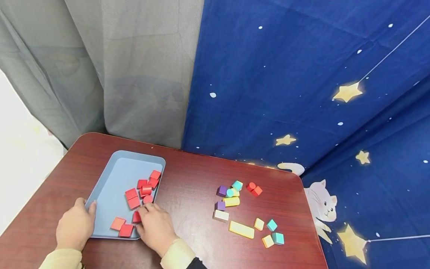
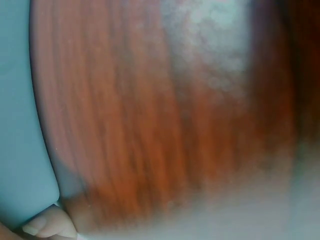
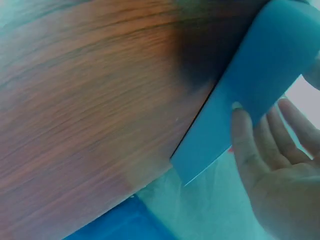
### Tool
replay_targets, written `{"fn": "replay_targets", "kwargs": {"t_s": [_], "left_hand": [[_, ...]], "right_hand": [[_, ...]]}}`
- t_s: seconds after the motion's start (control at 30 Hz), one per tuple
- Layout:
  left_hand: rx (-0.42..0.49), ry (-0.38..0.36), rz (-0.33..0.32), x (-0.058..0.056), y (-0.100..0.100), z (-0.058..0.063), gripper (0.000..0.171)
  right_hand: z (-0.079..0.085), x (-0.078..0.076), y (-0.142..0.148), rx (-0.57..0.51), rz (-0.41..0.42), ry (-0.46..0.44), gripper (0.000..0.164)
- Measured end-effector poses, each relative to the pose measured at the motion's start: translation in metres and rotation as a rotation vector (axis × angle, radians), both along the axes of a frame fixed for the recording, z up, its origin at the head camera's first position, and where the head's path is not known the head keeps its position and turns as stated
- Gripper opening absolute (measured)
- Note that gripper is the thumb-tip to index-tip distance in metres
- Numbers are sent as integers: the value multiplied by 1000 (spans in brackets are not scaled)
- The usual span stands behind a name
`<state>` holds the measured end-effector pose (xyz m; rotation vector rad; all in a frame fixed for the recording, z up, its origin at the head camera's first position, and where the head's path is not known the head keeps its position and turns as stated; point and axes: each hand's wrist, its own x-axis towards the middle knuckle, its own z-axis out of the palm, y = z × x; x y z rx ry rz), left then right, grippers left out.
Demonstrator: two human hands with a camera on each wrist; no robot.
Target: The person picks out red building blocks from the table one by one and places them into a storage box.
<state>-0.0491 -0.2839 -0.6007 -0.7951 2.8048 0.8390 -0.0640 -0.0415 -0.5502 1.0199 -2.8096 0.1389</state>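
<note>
A blue-grey tray [image 1: 117,179] lies on the left part of the table with several red blocks inside. My left hand [image 1: 75,224] holds its left wall near the front, thumb over the rim; in the left wrist view only a fingertip [image 2: 47,222] shows at the tray edge. Across the tray's front right wall reaches my right hand [image 1: 156,228], pinching a red block [image 1: 136,217] between thumb and fingers. In the right wrist view, one finger [image 3: 245,135] lies along the tray's outer wall [image 3: 240,95], while the block is mostly hidden.
On the brown table [image 1: 191,186], right of the tray, lie purple blocks [image 1: 222,191], a long yellow block [image 1: 241,229], a white block [image 1: 220,215], teal blocks [image 1: 277,238] and two red blocks [image 1: 256,191]. Curtains [image 1: 252,93] hang behind the table's far edge.
</note>
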Motion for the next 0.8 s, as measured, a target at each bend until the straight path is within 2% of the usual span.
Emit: {"fn": "replay_targets", "kwargs": {"t_s": [0.23,0.47,0.8], "left_hand": [[0,5,-4,0,0,0,57],[-1,-5,-4,0,0,0,57],[4,1,-17,0,-1,0,58]], "right_hand": [[6,-2,26,-175,22,-130,39],[2,0,55,-265,-39,-156,32],[-3,1,113,-440,-113,-165,28]]}}
